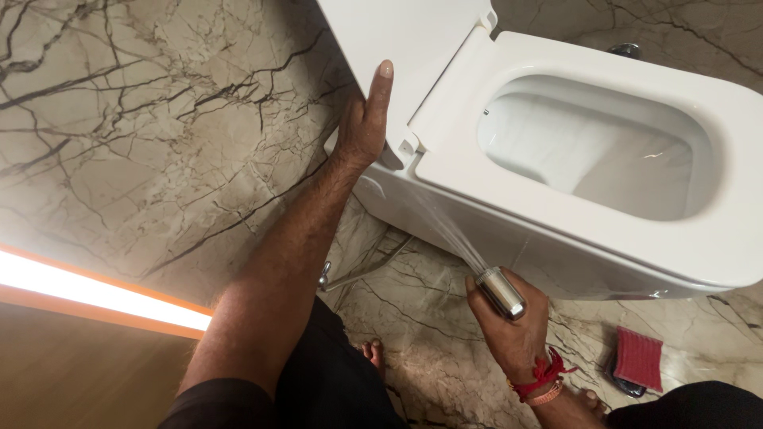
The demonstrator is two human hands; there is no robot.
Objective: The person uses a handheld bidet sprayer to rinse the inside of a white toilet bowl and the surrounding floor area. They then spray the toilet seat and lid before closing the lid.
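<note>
Head view: right grip encloses spray nozzle.

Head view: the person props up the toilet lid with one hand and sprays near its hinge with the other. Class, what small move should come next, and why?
Probably sweep the chrome sprayer in the right hand slowly along the hinge, because the jet strikes only one spot there, while the left hand holds the lid raised.
</note>
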